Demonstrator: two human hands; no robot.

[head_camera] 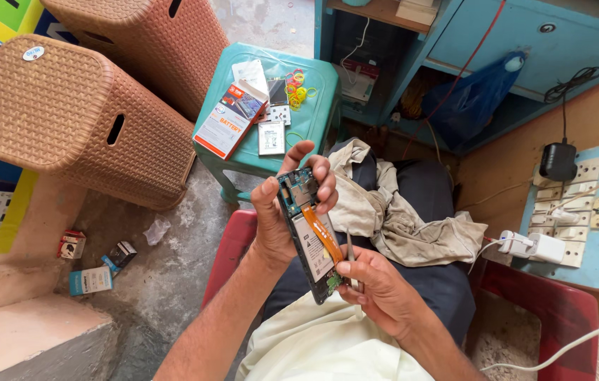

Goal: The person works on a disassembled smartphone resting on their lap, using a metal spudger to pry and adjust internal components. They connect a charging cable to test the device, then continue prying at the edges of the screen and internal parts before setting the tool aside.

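Note:
My left hand (278, 212) grips an opened phone (308, 233) with its back cover off. Its battery, circuit board and an orange flex cable are exposed. The fingers wrap over the phone's top end. My right hand (377, 289) holds thin metal tweezers (350, 255) at the phone's lower right edge, near the bottom board. Both hands are above my lap, where a crumpled beige cloth (391, 212) lies on dark trousers.
A teal plastic stool (313, 106) ahead carries a battery box (230, 118), loose batteries and coloured rubber bands. Two brown woven stools (67, 113) stand at left. A switchboard with chargers (567, 204) is at right. Small boxes litter the concrete floor (165, 275).

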